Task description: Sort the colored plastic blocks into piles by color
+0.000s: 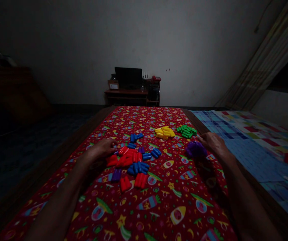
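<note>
On a red patterned cloth [149, 190], my left hand [103, 147] reaches in from the left, fingers bent and slightly apart beside red plastic pieces [127, 156]. No piece shows in its fingers. Mixed in with the red ones are blue pieces [138, 167] and a few purple pieces [116, 174]. To the right sits a purple pile [195, 149]; my right hand [213, 143] is at its right edge, fingers extended and partly hidden, with nothing visibly held. Farther back lie a yellow pile [164, 132] and a green pile [186, 131].
A blue checked sheet [236, 144] spreads along the right side. Beyond the far end stands a low desk [126, 92] with a dark monitor [129, 77] and a red telephone [156, 78]. A curtain [259, 57] hangs at the right; wooden furniture [10, 90] is at the left.
</note>
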The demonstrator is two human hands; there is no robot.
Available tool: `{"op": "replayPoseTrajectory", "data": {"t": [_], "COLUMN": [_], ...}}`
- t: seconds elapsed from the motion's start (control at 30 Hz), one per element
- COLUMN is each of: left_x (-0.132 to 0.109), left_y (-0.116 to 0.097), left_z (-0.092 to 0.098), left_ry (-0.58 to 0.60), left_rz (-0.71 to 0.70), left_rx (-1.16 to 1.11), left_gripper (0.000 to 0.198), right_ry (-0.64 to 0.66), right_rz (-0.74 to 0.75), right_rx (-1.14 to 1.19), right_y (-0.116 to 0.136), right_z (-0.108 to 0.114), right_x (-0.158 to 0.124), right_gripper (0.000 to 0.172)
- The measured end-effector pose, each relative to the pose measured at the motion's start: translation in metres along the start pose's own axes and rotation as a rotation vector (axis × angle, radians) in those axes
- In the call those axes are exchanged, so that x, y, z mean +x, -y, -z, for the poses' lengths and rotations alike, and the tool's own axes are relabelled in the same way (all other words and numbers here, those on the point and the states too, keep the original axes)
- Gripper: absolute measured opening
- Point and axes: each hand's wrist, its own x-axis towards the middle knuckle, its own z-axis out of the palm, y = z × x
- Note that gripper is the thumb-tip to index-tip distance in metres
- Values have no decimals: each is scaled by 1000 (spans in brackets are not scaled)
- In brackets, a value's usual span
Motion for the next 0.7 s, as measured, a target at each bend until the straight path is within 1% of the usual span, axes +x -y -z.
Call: {"op": "replayPoseTrajectory", "data": {"t": [0.1, 0.17, 0.2, 0.27, 0.33, 0.37, 0.43, 0.5, 0.57, 0.63, 0.7], "left_x": [0, 0, -1, -6, -13, -17, -26, -32, -35, -34, -31], "left_y": [-1, -10, -19, -44, -76, -92, -121, -138, -145, -142, -134], "left_z": [11, 15, 15, 11, -1, -9, -25, -38, -45, -45, -40], "left_ry": [-91, -177, -216, -257, -234, -220, -183, -204, -218, -231, -275], "left_rz": [32, 39, 22, -74, -221, -297, -421, -487, -512, -519, -532], "left_rx": [12, -33, -94, -292, -535, -644, -766, -775, -749, -701, -614], "left_gripper": [39, 42, 42, 45, 49, 49, 44, 37, 32, 30, 29], "right_ry": [-94, -141, -152, -145, -85, -56, -8, 23, 34, 4, -112], "right_rz": [86, 193, 265, 435, 599, 670, 766, 801, 779, 716, 613], "right_rx": [61, 162, 245, 469, 694, 770, 850, 874, 888, 891, 853], "right_y": [15, 33, 45, 72, 99, 110, 126, 131, 127, 117, 100], "right_z": [10, 12, 11, 4, -8, -16, -30, -40, -43, -39, -34], "right_x": [-5, -11, -16, -29, -45, -52, -64, -68, -62, -49, -31], "right_gripper": [35, 33, 33, 32, 31, 34, 42, 44, 39, 31, 25]}}
